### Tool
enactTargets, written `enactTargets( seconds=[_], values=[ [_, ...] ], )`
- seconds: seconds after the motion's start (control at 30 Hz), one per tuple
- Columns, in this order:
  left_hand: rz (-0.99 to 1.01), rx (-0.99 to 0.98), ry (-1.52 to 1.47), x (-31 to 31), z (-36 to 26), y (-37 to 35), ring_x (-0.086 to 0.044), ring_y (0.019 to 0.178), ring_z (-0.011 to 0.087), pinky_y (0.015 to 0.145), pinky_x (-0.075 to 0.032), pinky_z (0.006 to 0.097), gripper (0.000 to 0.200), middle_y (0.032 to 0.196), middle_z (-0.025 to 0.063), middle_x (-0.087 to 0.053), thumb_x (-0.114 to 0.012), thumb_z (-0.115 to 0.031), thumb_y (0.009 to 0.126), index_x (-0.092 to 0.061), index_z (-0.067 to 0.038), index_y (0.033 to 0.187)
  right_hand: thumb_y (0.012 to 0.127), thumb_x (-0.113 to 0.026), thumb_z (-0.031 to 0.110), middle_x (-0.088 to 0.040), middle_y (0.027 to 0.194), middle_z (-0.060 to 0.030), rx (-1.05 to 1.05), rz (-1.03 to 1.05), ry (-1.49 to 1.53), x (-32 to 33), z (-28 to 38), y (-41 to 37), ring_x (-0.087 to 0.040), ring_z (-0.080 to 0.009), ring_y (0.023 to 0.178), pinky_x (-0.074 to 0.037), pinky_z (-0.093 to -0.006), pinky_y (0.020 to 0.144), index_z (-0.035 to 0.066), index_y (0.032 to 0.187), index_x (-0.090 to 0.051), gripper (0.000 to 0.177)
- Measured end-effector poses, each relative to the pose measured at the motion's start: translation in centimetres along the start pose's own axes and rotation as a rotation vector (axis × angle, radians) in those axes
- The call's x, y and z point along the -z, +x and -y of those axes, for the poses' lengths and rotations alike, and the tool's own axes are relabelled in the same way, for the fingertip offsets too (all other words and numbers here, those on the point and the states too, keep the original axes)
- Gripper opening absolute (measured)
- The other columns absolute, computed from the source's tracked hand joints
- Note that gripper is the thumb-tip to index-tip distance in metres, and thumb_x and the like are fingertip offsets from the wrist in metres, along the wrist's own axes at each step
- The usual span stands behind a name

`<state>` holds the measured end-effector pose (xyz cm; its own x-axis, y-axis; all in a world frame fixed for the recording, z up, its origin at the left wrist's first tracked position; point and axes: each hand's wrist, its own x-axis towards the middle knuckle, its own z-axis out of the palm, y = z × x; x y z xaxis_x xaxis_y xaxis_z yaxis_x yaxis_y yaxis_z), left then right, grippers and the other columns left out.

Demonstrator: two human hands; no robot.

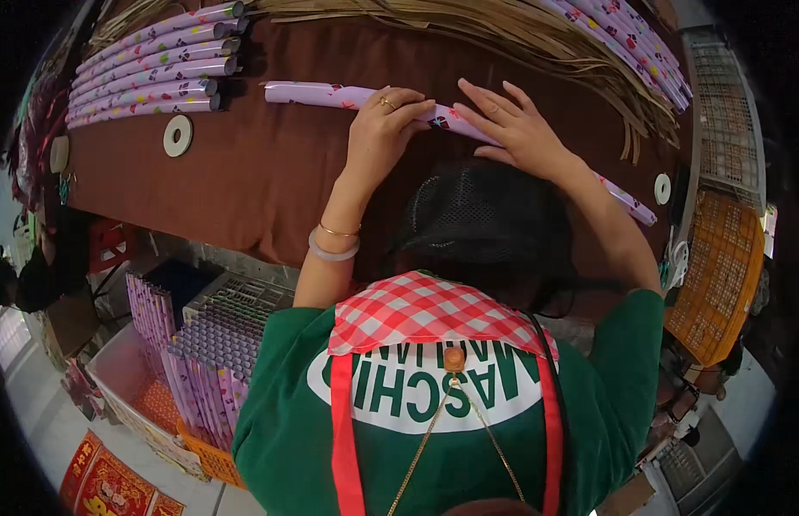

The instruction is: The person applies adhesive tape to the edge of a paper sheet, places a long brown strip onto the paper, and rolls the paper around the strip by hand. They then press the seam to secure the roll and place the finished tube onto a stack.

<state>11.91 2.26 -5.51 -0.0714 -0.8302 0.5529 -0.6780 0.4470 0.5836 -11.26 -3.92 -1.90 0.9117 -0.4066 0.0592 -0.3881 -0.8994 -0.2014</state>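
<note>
A long lilac tube (309, 93) with a colourful print lies slantwise across the brown cloth. My left hand (387, 125) is bent over its middle, thumb and fingers closed around it. Just to the right, my right hand (516, 133) rests on the same tube with its fingers spread apart. The tube's far right end (636, 209) shows beyond my right forearm. A ring is on my left hand, and two bangles are on that wrist.
Similar tubes (150, 77) lie at the back left, with more over dry strips (503, 34) at the back right. White tape rolls (178, 136) sit on the brown cloth (245, 181). Upright tubes (212, 353) fill containers below left. An orange basket (718, 275) stands right; black mesh (473, 211) hangs below my hands.
</note>
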Motion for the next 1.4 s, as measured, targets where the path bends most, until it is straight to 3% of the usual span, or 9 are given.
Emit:
enactTargets(
  seconds=[0.3,0.4,0.67,0.77,0.9,1.0,1.1,1.2,1.4],
  values=[
    [-0.016,0.009,-0.005,0.0,-0.1,0.1,-0.059,0.085,0.0221,0.073,-0.049,0.0331,0.027,0.089,0.0031,-0.063,-0.072,-0.006,0.06,-0.068,-0.008,0.087,0.077,-0.063,0.021,-0.024,0.148,0.0009,0.306,0.028,-0.335,-0.5,-0.6,-0.2,-0.033,-0.0168,0.131,-0.022,-0.0438,0.108,0.032,0.134,-0.04,0.063],
    [-0.027,0.007,-0.009,0.0,-0.1,0.0,-0.059,0.085,0.0221,0.073,-0.049,0.033,0.027,0.089,0.003,-0.063,-0.072,-0.005,0.06,-0.068,-0.008,0.087,0.076,-0.064,0.027,-0.025,0.148,-0.007,-0.006,-0.023,0.103,0.3,0.0,0.4,-0.034,-0.0224,0.13,-0.02,-0.0457,0.107,0.023,0.135,-0.041,0.063],
    [-0.024,0.029,-0.029,0.2,-0.3,-0.2,-0.059,0.086,0.0224,0.074,-0.049,0.0335,0.026,0.089,0.0032,-0.063,-0.072,-0.005,0.06,-0.068,-0.009,0.086,0.077,-0.064,0.028,-0.03,0.146,-0.0044,0.044,-0.048,-0.073,-0.4,0.2,1.1,-0.035,-0.0206,0.129,-0.022,-0.0448,0.107,0.026,0.131,-0.047,0.056],
    [-0.019,0.027,-0.024,0.1,-0.1,-0.2,-0.059,0.087,0.0227,0.075,-0.049,0.0336,0.026,0.09,0.0034,-0.063,-0.071,-0.006,0.062,-0.067,-0.009,0.087,0.078,-0.064,0.026,-0.026,0.147,-0.0018,0.317,0.005,-0.335,-0.7,-0.6,0.2,-0.036,-0.0189,0.128,-0.024,-0.0458,0.106,0.028,0.133,-0.042,0.059],
    [0.039,0.01,-0.032,0.4,0.0,-0.4,-0.058,0.096,0.0263,0.083,-0.048,0.0364,0.033,0.1,0.0067,-0.061,-0.071,-0.004,0.067,-0.065,-0.007,0.099,0.077,-0.065,0.025,-0.022,0.148,-0.0054,-0.073,0.048,0.165,0.0,0.5,0.5,-0.036,-0.0216,0.128,-0.021,-0.0455,0.107,0.015,0.139,-0.032,0.071],
    [0.106,-0.015,0.033,0.6,-1.2,-0.4,-0.047,0.119,0.027,0.1,-0.037,0.0435,0.052,0.121,0.007,-0.055,-0.069,-0.008,0.072,-0.053,-0.009,0.122,0.077,-0.065,0.026,-0.022,0.149,-0.0063,-0.1,0.065,0.081,-1.2,0.2,0.6,-0.035,-0.0212,0.129,-0.02,-0.0448,0.108,0.009,0.14,-0.026,0.077],
    [0.279,-0.122,0.11,-0.1,-2.7,-0.4,-0.038,0.128,0.0239,0.105,-0.03,0.0431,0.052,0.134,0.0072,-0.045,-0.063,-0.019,0.081,-0.046,-0.009,0.129,0.077,-0.065,0.027,-0.021,0.149,-0.0071,-0.104,0.082,0.053,-0.9,0.0,0.7,-0.034,-0.021,0.13,-0.019,-0.0447,0.109,0.007,0.141,-0.024,0.079],
    [0.328,-0.115,0.162,-1.3,-3.3,-1.0,-0.032,0.131,0.0231,0.108,-0.024,0.0416,0.062,0.14,0.0083,-0.038,-0.056,-0.037,0.084,-0.038,-0.005,0.134,0.079,-0.064,0.026,-0.023,0.148,-0.0073,-0.081,0.057,0.043,-1.1,-0.2,0.6,-0.031,-0.0207,0.131,-0.018,-0.0449,0.109,0.008,0.141,-0.023,0.077],
    [0.301,0.085,0.43,1.4,-2.3,-2.3,-0.029,0.133,0.0248,0.108,-0.023,0.0408,0.064,0.143,0.0097,-0.033,-0.051,-0.04,0.087,-0.035,-0.003,0.136,0.08,-0.063,0.027,-0.026,0.147,-0.0081,-0.058,0.036,-0.002,-1.7,-0.1,0.6,-0.03,-0.0201,0.132,-0.019,-0.0452,0.109,0.008,0.141,-0.023,0.075]
  ],
)
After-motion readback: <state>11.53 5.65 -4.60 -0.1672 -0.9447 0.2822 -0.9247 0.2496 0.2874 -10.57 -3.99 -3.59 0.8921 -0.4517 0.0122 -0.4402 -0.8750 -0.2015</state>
